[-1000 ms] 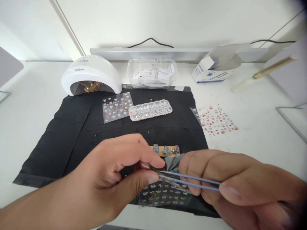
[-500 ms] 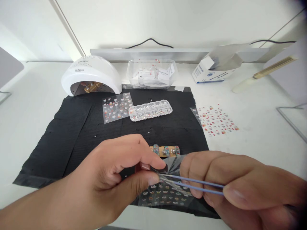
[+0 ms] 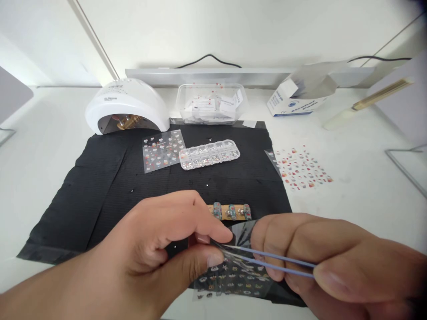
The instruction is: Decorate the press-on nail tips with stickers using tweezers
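My left hand (image 3: 173, 240) pinches the edge of a clear sticker sheet (image 3: 230, 280) between thumb and forefinger. Rows of small printed motifs cover the sheet, which hangs over the front of the black mat. Blue tweezers (image 3: 280, 264) are gripped in my right hand (image 3: 320, 258); their tips meet the sheet's edge beside my left thumb. Whether a sticker sits between the tips I cannot tell. Just beyond my hands lies a wooden strip (image 3: 237, 212) bearing decorated false nails, partly hidden by my left hand.
On the black mat (image 3: 100, 191) lie another sticker sheet (image 3: 163, 151) and a rhinestone case (image 3: 209, 154). Behind stand a white nail lamp (image 3: 128, 100), a clear plastic tub (image 3: 211, 104) and an alcohol pad box (image 3: 300, 98). To the right are a third sticker sheet (image 3: 304, 169) and a brush (image 3: 367, 104).
Both hands have dropped slightly with the sheet and tweezers, and the sheet's lower edge hangs a little lower. My grips look the same.
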Available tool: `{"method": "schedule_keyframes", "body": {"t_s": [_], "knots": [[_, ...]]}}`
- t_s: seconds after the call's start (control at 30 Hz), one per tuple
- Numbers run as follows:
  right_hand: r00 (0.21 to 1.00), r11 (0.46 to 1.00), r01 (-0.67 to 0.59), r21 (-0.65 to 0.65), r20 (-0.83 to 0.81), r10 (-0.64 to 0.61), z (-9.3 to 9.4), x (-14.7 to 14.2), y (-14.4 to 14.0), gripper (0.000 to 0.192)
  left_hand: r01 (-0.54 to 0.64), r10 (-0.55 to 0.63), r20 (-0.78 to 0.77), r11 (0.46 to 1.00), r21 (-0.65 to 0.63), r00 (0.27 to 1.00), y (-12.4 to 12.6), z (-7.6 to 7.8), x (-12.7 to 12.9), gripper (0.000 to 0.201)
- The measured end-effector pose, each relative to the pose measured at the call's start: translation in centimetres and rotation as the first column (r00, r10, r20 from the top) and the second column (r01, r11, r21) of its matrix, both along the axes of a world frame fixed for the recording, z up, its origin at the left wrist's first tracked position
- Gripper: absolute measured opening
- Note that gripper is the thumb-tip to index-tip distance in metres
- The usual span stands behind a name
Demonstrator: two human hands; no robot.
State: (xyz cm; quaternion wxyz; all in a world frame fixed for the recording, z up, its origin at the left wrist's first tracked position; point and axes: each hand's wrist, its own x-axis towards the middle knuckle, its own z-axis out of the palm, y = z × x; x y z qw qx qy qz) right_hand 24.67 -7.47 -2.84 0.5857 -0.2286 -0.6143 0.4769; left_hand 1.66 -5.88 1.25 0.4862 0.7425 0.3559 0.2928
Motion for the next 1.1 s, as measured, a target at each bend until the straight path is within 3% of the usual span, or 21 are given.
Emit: {"method": "schedule_keyframes", "body": {"t_s": [0.1, 0.27, 0.67, 0.93, 1.1], "knots": [[1.0, 0.999, -0.001, -0.05, 0.026, 0.003, 0.6, 0.1, 0.1, 0.017, 0.005, -0.005, 0.0, 1.0, -0.008, 1.0, 0.0, 0.0, 0.0, 0.021], [0.999, 0.999, -0.003, -0.044, 0.039, 0.004, 1.1, 0.1, -0.1, 0.024, 0.008, -0.008, 0.005, 0.999, -0.042, 1.0, 0.0, 0.0, -0.1, 0.022], [0.997, 0.999, 0.017, -0.03, 0.069, -0.015, 0.5, 0.2, 0.0, 0.023, 0.006, -0.005, 0.026, 0.999, -0.036, 1.0, 0.2, 0.1, 0.0, 0.022], [1.0, 0.998, 0.019, -0.053, -0.003, -0.019, 0.6, -0.1, -0.1, 0.026, -0.004, 0.007, 0.035, 0.997, -0.071, 0.999, 0.0, 0.0, 0.1, 0.025], [0.984, 0.987, 0.145, -0.072, -0.091, -0.152, 0.1, -0.9, -0.4, 0.029, -0.008, 0.024, 0.109, 0.99, -0.141, 0.994, -0.2, -0.1, 0.1, 0.031]]}}
